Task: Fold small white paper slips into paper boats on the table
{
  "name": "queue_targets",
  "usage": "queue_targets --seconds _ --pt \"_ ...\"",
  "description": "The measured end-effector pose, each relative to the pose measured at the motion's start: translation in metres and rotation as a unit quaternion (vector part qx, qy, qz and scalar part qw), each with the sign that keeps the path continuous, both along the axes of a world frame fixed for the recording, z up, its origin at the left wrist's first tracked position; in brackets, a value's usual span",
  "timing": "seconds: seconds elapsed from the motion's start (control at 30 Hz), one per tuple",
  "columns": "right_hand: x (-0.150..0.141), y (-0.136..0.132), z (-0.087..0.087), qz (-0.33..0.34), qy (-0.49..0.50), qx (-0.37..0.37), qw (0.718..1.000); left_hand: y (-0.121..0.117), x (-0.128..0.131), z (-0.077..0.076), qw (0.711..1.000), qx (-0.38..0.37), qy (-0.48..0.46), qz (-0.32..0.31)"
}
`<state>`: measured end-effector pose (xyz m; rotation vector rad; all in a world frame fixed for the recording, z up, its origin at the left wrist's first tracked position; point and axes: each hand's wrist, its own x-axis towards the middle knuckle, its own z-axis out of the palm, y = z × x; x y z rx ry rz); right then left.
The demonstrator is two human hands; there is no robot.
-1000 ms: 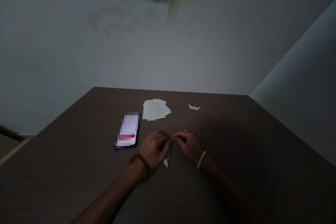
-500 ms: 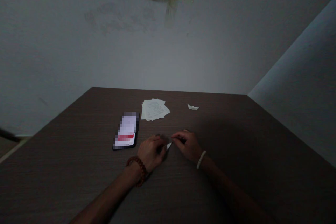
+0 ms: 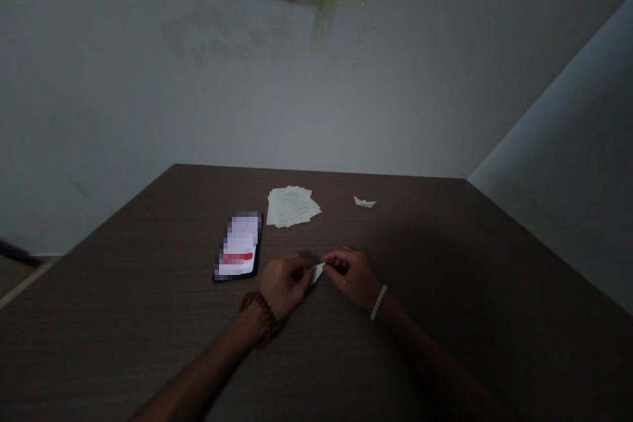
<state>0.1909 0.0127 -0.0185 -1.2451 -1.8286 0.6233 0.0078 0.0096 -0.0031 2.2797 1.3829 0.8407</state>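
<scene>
Between my hands is a small folded piece of white paper (image 3: 318, 272), its lower end narrowing to a point. My left hand (image 3: 285, 285), with a brown bead bracelet at the wrist, pinches its left side. The thumb and forefinger of my right hand (image 3: 353, 275) close on its upper right corner; a pale bead bracelet circles that wrist. My fingers cover part of the paper, so its full shape is hidden. Farther back on the right sits a small folded paper boat (image 3: 364, 202), apart from both hands.
A stack of printed paper sheets (image 3: 293, 206) lies beyond my hands. Left of them is a phone (image 3: 239, 247) with its screen lit and blurred. The dark wooden table (image 3: 163, 231) meets a grey wall (image 3: 316, 119) at the back.
My right fingertips have shifted slightly left and now pinch the paper's corner. More of the folded paper shows between my hands. The boat, sheets and phone stay put.
</scene>
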Motion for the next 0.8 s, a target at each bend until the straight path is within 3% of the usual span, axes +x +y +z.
queue_targets --seconds 0.37,0.6,0.8 --pt "-0.0048 -0.0021 0.0022 -0.025 0.003 -0.021 0.999 0.0000 0.0012 -0.0017 0.998 0.030 -0.031 -0.050" --pt "0.0003 0.0027 -0.0003 -0.074 0.065 -0.056 0.994 -0.0017 0.0019 0.0029 0.999 0.034 -0.026 0.011" --pt "-0.0011 0.0006 0.0034 -0.099 0.070 -0.044 0.992 -0.0022 0.0007 0.0038 0.999 0.007 -0.008 0.051"
